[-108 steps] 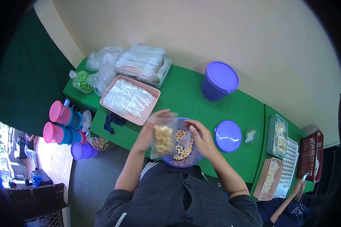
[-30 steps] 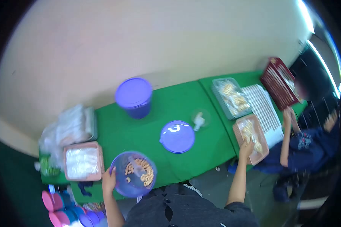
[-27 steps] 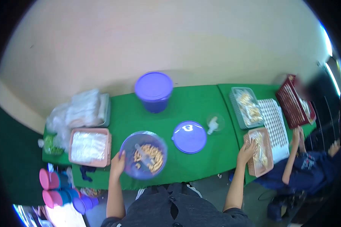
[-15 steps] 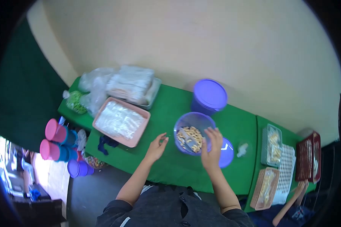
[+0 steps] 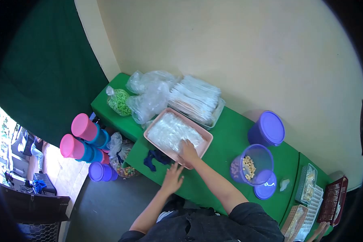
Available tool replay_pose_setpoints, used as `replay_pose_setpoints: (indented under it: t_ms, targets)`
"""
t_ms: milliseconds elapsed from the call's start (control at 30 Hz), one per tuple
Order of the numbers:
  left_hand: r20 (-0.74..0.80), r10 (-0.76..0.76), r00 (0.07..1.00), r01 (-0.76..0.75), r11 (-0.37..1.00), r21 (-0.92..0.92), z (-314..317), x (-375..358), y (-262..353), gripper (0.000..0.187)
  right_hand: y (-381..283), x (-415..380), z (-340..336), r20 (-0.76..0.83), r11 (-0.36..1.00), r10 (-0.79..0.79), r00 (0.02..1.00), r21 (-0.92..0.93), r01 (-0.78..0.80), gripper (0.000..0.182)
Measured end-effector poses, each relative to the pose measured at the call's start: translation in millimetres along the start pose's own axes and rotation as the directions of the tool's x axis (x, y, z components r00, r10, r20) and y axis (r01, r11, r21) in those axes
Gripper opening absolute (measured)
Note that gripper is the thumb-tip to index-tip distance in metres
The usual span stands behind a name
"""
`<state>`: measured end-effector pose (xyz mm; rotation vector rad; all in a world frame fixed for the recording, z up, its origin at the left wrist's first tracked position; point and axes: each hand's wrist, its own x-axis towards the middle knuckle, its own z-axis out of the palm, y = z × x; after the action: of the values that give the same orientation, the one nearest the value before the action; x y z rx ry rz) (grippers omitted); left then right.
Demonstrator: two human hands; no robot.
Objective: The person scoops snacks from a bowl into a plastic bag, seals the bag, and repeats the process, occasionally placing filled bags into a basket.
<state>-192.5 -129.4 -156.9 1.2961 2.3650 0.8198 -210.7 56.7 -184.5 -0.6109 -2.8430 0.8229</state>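
Note:
My right hand (image 5: 188, 154) reaches over the front edge of a pink tray (image 5: 207, 139), its fingers spread on the clear plastic bags (image 5: 169, 131) lying inside. Just off the tray's near corner is my left hand (image 5: 172, 179), fingers apart and holding nothing. A dark blue cloth (image 5: 151, 159) lies to the left of that hand. Farther right stands a see-through purple tub (image 5: 263, 155) with pale, nut-like pieces (image 5: 249, 167) in it. A round purple lid (image 5: 265, 191) lies partly behind the tub's near side.
Behind the tray, a stack of white packets (image 5: 195, 97) fills another tray, beside bulky clear plastic (image 5: 151, 101) and a bag of green pieces (image 5: 119, 101). A lidded purple tub (image 5: 267, 129) stands near the wall. Another person's hands (image 5: 320, 230) show beside a dark red basket (image 5: 334, 199).
My right hand has moved left from the nut tub to the bags in the pink tray. My left hand is now beside that tray. The view has turned left.

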Motion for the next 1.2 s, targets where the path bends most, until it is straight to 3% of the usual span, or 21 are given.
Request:
replay_pose_setpoints:
  t_ms: [67,200,267,300,367,467,500,567,633,700,767,833,867,900,933,967,1033,1067,1100,1167,1200]
  targets:
    - [0.040,0.011,0.999,-0.010,0.999,-0.035,-5.1,-3.7,0.0,0.064,-13.0,6.7,0.0,0.123,0.989,0.116,0.985,-0.104,-0.104,0.069]
    - [0.150,0.063,0.987,-0.051,0.995,-0.087,-9.3,0.3,-12.7,0.069,-1.9,3.7,17.1,0.149,0.993,0.078,0.986,-0.104,-0.062,0.060]
    - [0.190,0.089,0.978,-0.070,0.992,-0.103,-15.7,1.4,-17.3,0.070,6.3,4.8,8.9,0.141,0.999,0.037,0.989,0.028,-0.041,0.039]
    - [0.250,0.090,0.964,-0.063,0.992,-0.113,-21.7,1.2,-16.7,0.071,11.3,1.7,3.8,0.142,0.999,0.042,0.989,0.023,-0.046,0.039]
    - [0.303,0.102,0.947,-0.067,0.990,-0.123,-30.0,3.7,-17.8,0.071,21.8,-0.8,-10.0,0.016,0.958,0.050,0.999,0.281,-0.052,0.023]
    - [0.358,0.114,0.927,-0.064,0.987,-0.147,-36.8,6.3,-16.4,0.072,16.6,-9.2,-45.4,0.021,0.923,0.206,0.978,0.328,-0.201,0.019]
    - [0.338,0.083,0.937,-0.002,0.972,-0.235,-39.4,8.0,-14.1,0.073,10.6,-12.4,-56.5,0.006,0.923,0.215,0.977,0.325,-0.205,0.019]
    - [0.326,0.072,0.943,0.039,0.946,-0.322,-46.0,14.8,-8.1,0.075,-2.5,-19.2,-78.7,-0.148,0.869,0.314,0.938,0.444,-0.221,0.019]
    - [-0.087,0.047,0.995,-0.074,0.940,-0.333,-63.1,23.7,3.6,0.075,-12.2,-27.8,-100.0,-0.176,0.811,0.356,0.918,0.546,-0.210,0.018]
    - [-0.158,0.051,0.986,-0.098,0.946,-0.309,-92.3,33.9,23.2,0.078,-26.5,-45.1,-128.2,-0.192,0.742,0.397,0.898,0.643,-0.191,0.017]
    - [-0.276,0.155,0.949,-0.250,0.901,-0.355,-121.3,42.2,50.0,0.088,-51.8,-73.3,-168.2,-0.172,0.802,0.061,0.983,0.595,0.054,0.013]
    - [-0.351,0.218,0.910,-0.339,0.881,-0.331,-120.8,50.5,71.3,0.088,-68.3,-99.3,-193.8,-0.136,0.827,0.007,0.991,0.557,0.070,0.014]
    - [-0.112,0.201,0.973,-0.227,0.760,-0.609,-115.2,53.6,77.1,0.081,-74.1,-111.6,-204.7,-0.091,0.849,-0.052,0.994,0.521,0.092,0.015]
    - [0.134,0.241,0.961,-0.037,0.593,-0.804,-110.0,56.0,85.0,0.075,-79.9,-123.2,-214.7,-0.102,0.850,-0.046,0.994,0.519,0.092,0.015]
    - [0.084,0.202,0.976,-0.009,0.419,-0.908,-106.1,54.3,106.1,0.061,-85.0,-134.1,-223.2,-0.345,0.895,-0.011,0.939,0.415,0.162,0.016]
    - [0.088,0.214,0.973,-0.011,0.423,-0.906,-103.0,52.8,117.4,0.061,-85.6,-144.4,-229.5,-0.568,0.934,0.003,0.823,0.295,0.200,0.018]
    - [0.040,0.092,0.995,-0.006,0.451,-0.892,-94.3,49.3,137.9,0.053,-72.4,-168.6,-241.2,-0.617,0.918,0.104,0.780,0.362,0.163,0.016]
    - [0.042,0.102,0.994,-0.009,0.453,-0.892,-88.1,48.3,146.0,0.053,-64.3,-182.0,-247.2,-0.533,0.704,0.304,0.789,0.684,0.191,0.017]
    - [-0.022,0.076,0.997,-0.053,0.447,-0.893,-80.1,45.8,151.8,0.046,-58.2,-194.0,-252.0,-0.381,0.381,0.454,0.805,0.900,0.211,0.020]
    - [-0.078,0.062,0.995,-0.098,0.445,-0.890,-63.3,41.5,165.8,0.040,-56.3,-218.3,-260.5,-0.393,0.413,0.446,0.804,0.888,0.204,0.025]
    - [-0.219,0.121,0.968,-0.250,0.478,-0.842,-55.7,40.1,175.0,0.035,-54.2,-230.9,-259.8,-0.336,0.421,0.427,0.840,0.896,0.144,0.024]
